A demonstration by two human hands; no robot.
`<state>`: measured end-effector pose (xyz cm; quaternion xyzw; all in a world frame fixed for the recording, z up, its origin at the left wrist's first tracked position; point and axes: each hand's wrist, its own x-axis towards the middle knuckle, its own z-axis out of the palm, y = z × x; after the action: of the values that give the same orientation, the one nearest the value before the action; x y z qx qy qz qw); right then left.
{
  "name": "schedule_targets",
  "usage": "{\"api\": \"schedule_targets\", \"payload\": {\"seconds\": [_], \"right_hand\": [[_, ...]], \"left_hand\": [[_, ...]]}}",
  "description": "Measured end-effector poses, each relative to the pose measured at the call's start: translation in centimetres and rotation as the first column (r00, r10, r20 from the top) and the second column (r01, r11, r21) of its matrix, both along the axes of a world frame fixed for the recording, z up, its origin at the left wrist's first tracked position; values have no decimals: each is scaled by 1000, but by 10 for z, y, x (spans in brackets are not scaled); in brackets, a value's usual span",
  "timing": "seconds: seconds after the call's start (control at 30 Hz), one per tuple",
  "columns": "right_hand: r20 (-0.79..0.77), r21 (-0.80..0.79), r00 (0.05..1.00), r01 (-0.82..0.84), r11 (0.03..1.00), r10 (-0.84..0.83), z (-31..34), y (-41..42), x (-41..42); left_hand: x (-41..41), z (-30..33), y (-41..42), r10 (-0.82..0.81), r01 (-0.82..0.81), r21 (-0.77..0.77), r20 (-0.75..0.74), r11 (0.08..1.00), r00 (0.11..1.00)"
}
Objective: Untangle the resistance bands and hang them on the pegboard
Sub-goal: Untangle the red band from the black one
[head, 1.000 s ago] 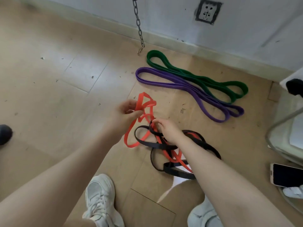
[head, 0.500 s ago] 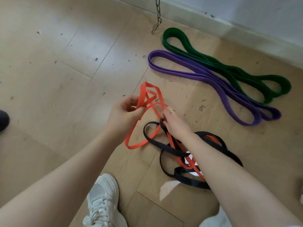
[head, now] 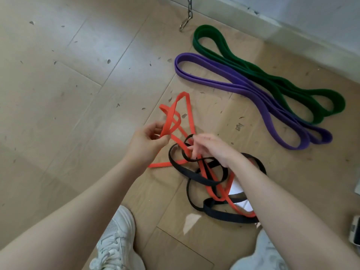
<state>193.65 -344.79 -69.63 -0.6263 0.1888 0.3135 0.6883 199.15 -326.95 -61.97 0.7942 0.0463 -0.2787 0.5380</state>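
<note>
An orange band [head: 187,106] and a black band [head: 194,175] lie tangled together on the wooden floor in front of me. My left hand [head: 148,141] grips a bunched loop of the orange band, lifted a little off the floor. Just to its right, my right hand [head: 212,149] has its fingertips curled into a small loop of the black band; they are blurred. A purple band [head: 214,82] and a green band [head: 233,59] lie loose and side by side further back on the right. No pegboard is in view.
A metal chain [head: 188,14] with a hook hangs down near the baseboard [head: 292,34] at the top. My white shoes [head: 116,242] are at the bottom. A white sheet [head: 236,190] lies under the tangle. A dark object [head: 355,230] sits at the right edge.
My right hand has left the orange band and moved to a loop of the black band. My left hand keeps its hold on the orange loop. The view has tilted down and closer.
</note>
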Motion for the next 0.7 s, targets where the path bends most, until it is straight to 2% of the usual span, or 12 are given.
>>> {"api": "schedule_targets", "payload": {"seconds": [0.07,0.1,0.2,0.23,0.27,0.3,0.33,0.37,0.43,0.5,0.6,0.7], "right_hand": [[-8,-142,979,199,970,-202,-3,2,10],[-33,-178,978,197,964,-206,-5,3,13],[-156,-208,986,-93,974,61,-8,11,17],[-148,-294,968,-240,925,204,-10,15,18],[-121,-453,917,-392,801,380,-11,17,19],[-130,-615,830,-497,612,543,-12,18,21],[-170,-734,749,-529,425,640,-11,21,21],[-202,-814,706,-506,285,678,-7,22,22],[-194,-906,704,-395,150,683,2,20,22],[-133,-958,771,-260,117,623,19,9,20],[108,-982,881,23,186,461,46,-11,9],[281,-881,952,206,426,121,88,-22,-6]], "left_hand": [[-2,-5,2,0,1,15,-42,1000,999],[-4,-7,2,-3,4,16,-60,1000,998],[-8,-12,3,-40,42,14,-106,999,994],[-9,-14,2,-52,54,10,-121,998,991],[-11,-17,2,-67,71,22,-132,997,989],[-13,-21,0,-83,90,49,-138,995,987],[-16,-25,-1,-99,110,75,-142,991,985],[-18,-30,-1,-117,131,91,-149,987,982],[-24,-37,-2,-142,162,110,-166,981,976],[-28,-39,-2,-141,162,113,-170,980,975],[-32,-26,-6,-151,163,81,-144,983,978],[-33,6,-14,-138,141,44,-63,989,988]]}}
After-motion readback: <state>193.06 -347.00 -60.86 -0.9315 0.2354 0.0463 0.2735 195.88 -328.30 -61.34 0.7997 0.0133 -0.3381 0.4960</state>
